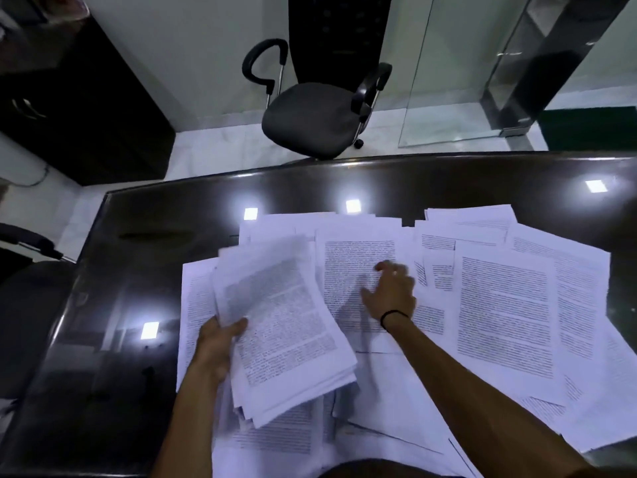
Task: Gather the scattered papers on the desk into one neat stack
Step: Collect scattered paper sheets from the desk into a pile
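Many printed white sheets lie scattered and overlapping across the dark glossy desk. My left hand grips a thick bundle of gathered papers by its left edge, thumb on top, holding it tilted above the loose sheets. My right hand, with a black band on the wrist, reaches forward over a printed page in the middle of the desk. Its fingers are spread and blurred just above or on that page; I cannot tell whether they touch it.
A black office chair stands beyond the desk's far edge. A dark cabinet is at the back left, glass panels at the back right. Another chair's armrest shows at the left. Bare desk surface lies left of the papers.
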`<state>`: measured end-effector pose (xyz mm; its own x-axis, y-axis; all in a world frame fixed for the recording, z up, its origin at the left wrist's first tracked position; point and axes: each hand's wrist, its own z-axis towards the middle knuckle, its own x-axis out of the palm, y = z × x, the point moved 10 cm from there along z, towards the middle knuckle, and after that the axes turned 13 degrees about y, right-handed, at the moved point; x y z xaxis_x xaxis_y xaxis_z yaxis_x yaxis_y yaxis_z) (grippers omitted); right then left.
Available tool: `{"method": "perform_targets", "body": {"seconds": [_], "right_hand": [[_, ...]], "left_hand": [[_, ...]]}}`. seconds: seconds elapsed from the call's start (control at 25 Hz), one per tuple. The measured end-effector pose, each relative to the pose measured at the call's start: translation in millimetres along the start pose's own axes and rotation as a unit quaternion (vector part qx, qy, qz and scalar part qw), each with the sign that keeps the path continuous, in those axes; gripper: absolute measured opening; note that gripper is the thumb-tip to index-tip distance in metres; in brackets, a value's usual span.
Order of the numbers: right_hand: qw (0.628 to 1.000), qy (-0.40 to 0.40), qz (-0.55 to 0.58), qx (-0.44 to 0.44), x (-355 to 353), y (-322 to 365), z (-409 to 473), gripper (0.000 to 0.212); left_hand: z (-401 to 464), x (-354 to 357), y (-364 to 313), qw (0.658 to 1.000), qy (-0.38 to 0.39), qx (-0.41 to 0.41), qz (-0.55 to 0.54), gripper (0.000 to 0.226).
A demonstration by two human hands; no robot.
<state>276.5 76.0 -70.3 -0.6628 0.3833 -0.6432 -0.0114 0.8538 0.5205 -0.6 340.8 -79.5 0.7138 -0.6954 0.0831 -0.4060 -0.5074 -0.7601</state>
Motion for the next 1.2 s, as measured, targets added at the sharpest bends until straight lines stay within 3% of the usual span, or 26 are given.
{"method": "perform_targets", "body": {"seconds": [0.08,0.16,0.28,0.44,0.56,0.64,0.92,1.2], "right_hand": [[0.994,-0.014,-0.071,0.086,-9,-31,2,0.083],[0.993,0.008,-0.053,0.102,-7,-46,3,0.097],[0.994,0.039,0.009,0.099,-5,-55,5,0.102],[0.991,0.016,-0.018,0.130,-13,-63,5,0.096],[0.993,0.017,0.024,0.116,-14,-59,5,0.097],[0.995,0.012,0.040,0.094,-16,-56,2,0.091],[0.995,-0.053,0.068,0.041,-31,-59,-6,0.039],[0.988,0.057,0.145,-0.002,-18,-57,9,0.024]], "left_hand": [[2,-11,-9,1.000,-0.014,0.008,-0.010,0.032],[0,-8,-14,1.000,-0.013,0.011,-0.017,0.029],[1,4,-14,1.000,-0.007,0.016,-0.010,0.035],[-2,17,-9,1.000,0.013,0.017,-0.012,0.039],[-14,19,-12,1.000,0.014,0.025,-0.011,0.035],[-21,14,-10,0.999,0.005,0.028,-0.017,0.034],[-39,-3,0,0.999,-0.015,0.022,-0.025,0.028],[-49,-1,3,0.999,-0.008,0.026,-0.021,0.029]]}}
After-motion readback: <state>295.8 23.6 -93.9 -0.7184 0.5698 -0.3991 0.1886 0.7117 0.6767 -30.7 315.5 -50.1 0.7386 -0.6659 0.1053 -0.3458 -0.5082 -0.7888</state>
